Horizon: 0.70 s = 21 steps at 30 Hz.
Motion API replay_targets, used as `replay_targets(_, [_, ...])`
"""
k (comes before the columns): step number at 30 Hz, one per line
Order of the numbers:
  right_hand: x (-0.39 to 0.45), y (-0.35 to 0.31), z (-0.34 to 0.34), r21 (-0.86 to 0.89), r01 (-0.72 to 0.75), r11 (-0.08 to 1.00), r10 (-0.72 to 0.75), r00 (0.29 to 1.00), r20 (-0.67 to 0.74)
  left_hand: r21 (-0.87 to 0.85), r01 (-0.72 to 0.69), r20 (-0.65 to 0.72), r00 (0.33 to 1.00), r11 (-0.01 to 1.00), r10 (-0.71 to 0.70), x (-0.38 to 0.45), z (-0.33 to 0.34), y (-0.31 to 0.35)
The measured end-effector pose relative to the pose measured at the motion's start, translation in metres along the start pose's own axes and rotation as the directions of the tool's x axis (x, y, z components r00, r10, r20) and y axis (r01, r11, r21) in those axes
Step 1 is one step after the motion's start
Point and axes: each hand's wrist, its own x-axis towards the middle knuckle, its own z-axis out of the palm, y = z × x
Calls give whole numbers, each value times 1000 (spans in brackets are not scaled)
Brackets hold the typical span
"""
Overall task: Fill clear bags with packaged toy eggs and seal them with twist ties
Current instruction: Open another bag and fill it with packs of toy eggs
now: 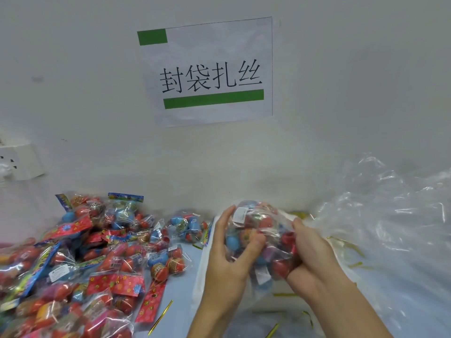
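**Item: filled clear bag, held in 2 hands, not yet tied**

We hold 1 clear bag (262,242) of packaged toy eggs just above the table (181,311), between both hands. Our left hand (229,252) cups its left flank, fingers curled up the far side and thumb pressed into the front film. Our right hand (308,250) grips the right flank, fingers curled around the underside and into the gathered plastic.

Key relation: loose film runs from the bundle's upper right, over our right fingers; we judge the mouth lies on that side, nearer the right hand, though blur hides the opening. The bundle sits roughly upright between the palms.

Supplies relative to the grip:
- twist ties: 1 gold tie (160,317) lies below-left of the left hand, its long axis running diagonally; others lie scattered below and to the right.
- loose egg packets (102,252): heaped well left.
- spare clear bags (390,215): piled right, just beyond the right hand.

Next move, as we judge it: gather the neck with the right hand, freeing the left to reach for the tie.
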Motion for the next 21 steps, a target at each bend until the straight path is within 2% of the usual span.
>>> replay_targets(2, [-1, 10, 7, -136, 103, 985, -105, 994, -3, -16, 124, -62, 990, 992, -125, 3, -10, 4])
replay_targets(3, [-1, 13, 8, -317, 196, 928, -207, 978, -3, -36, 197, -67, 978, 980, -199, 4, -16, 7])
replay_targets(4, [-2, 14, 7, -510, 294, 808, -323, 946, 34, -64, 263, -46, 963, 963, -266, 5, -21, 9])
replay_targets(5, [-4, 13, 5, -665, 390, 637, -415, 900, 131, -95, 323, 3, 946, 942, -325, 4, -26, 12])
replay_targets(6, [-7, 11, 3, -712, 485, 508, -440, 857, 269, -100, 384, 70, 923, 918, -378, 4, -30, 15])
replay_targets(7, [-11, 7, 1, -672, 562, 483, -386, 825, 413, -70, 442, 145, 891, 894, -429, 2, -33, 18])
replay_targets(9, [-18, -2, -3, -582, 612, 535, -232, 769, 596, 33, 542, 248, 809, 839, -533, -1, -39, 21])
replay_targets(11, [-23, -5, -5, -559, 624, 546, -217, 750, 625, 71, 589, 304, 755, 805, -580, -1, -43, 21])
replay_targets(12, [-20, -7, -5, -559, 598, 575, -270, 783, 560, 60, 587, 329, 752, 807, -571, 0, -43, 20])
replay_targets(13, [-17, -8, -5, -525, 530, 666, -319, 838, 442, 20, 580, 330, 765, 814, -553, 1, -43, 18])
replay_targets(15, [-9, -13, -8, -313, 376, 872, -325, 923, 205, -102, 540, 265, 825, 836, -500, 3, -39, 13])
replay_targets(16, [-5, -18, -11, -159, 301, 940, -282, 950, 130, -115, 475, 214, 870, 873, -445, 4, -37, 11])
replay_targets(18, [-1, -25, -17, 86, 160, 983, -164, 986, 38, 56, 262, 172, 948, 964, -267, 4, -34, 4])
replay_targets(20, [3, -24, -19, 146, 91, 985, -93, 996, 7, 269, 22, 234, 968, 963, -87, 2, -26, -2])
replay_targets(21, [4, -20, -16, 140, 74, 987, -75, 997, 5, 297, -43, 249, 968, 954, -34, 0, -20, -3])
